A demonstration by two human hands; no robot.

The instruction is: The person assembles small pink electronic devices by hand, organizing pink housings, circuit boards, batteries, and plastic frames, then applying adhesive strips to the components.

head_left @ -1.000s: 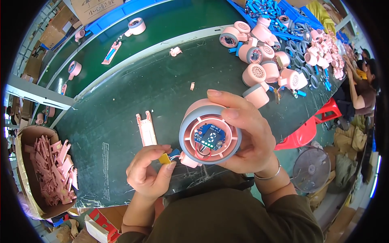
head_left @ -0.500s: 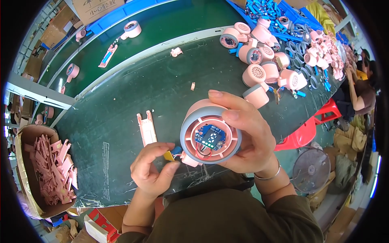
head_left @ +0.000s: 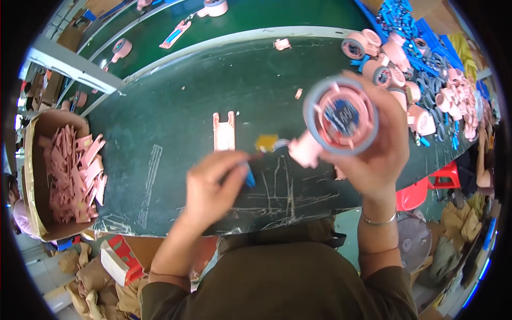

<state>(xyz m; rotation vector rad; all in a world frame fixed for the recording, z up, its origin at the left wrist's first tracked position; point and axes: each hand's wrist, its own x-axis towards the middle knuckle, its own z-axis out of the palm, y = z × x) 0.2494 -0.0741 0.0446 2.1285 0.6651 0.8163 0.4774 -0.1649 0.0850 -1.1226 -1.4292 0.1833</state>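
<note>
My right hand, blurred by motion, grips a pink fan head with a grey ring, its round inside facing up. A blue circuit board with a dark display shows in its middle. From the fan head's short pink neck, thin wires run left to a small yellow piece. My left hand is closed, with thumb and forefinger together at a blue cylindrical battery, mostly hidden by the fingers. Just beyond that hand, a long pink handle shell lies on the dark green table.
A cardboard box of pink shell parts stands at the left. At the right lie heaped fan heads, grey rings and blue batteries. A conveyor carries fan parts along the far side. Another person's arm shows at the far right.
The view has shifted, so the table sits differently. My right hand has tilted the fan head and moved it away from my left hand. The yellow piece now hangs between my hands.
</note>
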